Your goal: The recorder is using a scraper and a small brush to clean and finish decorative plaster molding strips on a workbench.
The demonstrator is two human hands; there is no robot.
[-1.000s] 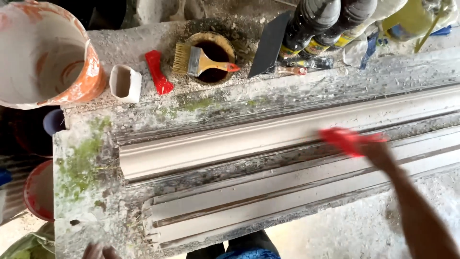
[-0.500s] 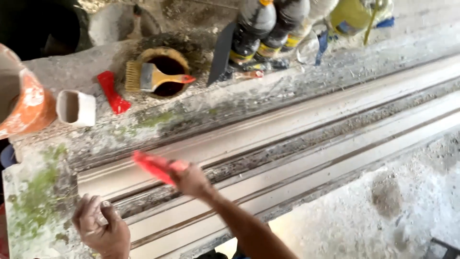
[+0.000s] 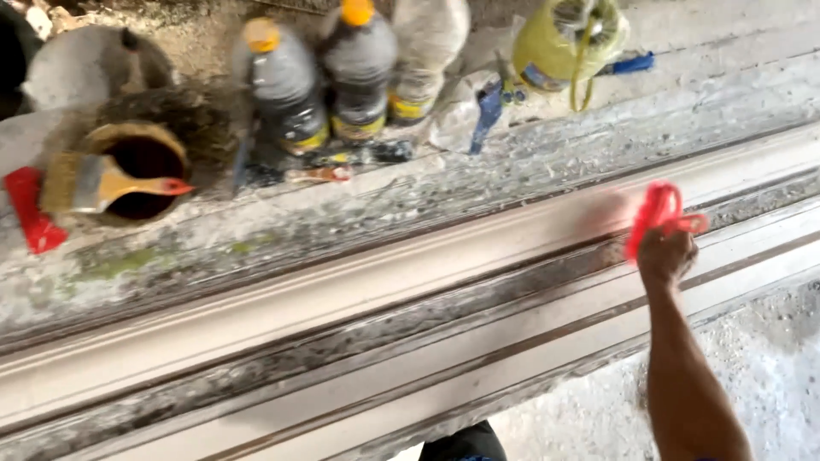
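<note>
Gripping a red tool (image 3: 658, 213), the right hand (image 3: 666, 254) has its fingers clenched round the lower end. Tool is motion-blurred, so exact shape is unclear; looks like thin red plastic, partly looped at the top. It sits against the upper long moulding (image 3: 359, 294), toward the right end of that strip.

Moulding: pale cream, ridged profile, running diagonally from lower left to upper right across the desk (image 3: 478, 192). Second moulding (image 3: 512, 341) of the same colour lies parallel, just below it, with a dark, speckled gap between the two. Right forearm crosses the lower strip.

Left hand not in view.

Desk surface is grey, rough, caked with white dust and a greenish stain at left.

Along the far edge:
- two dark bottles (image 3: 320, 94) with yellow caps and yellow label bands, upright, side by side
- pale dusty bottle (image 3: 423, 60) with a yellow band, just right of them
- yellow-green container (image 3: 559, 43) with a cord hanging off it, further right
- blue tool (image 3: 487, 111) beside a crumpled clear bag
- brush (image 3: 98, 183) with wooden handle and red tip, lying across a round brown tin (image 3: 141, 166)
- red flat piece (image 3: 30, 218) at the left edge
- grey round vessel (image 3: 85, 60), top left

Label detail is too blurred to make out.
</note>
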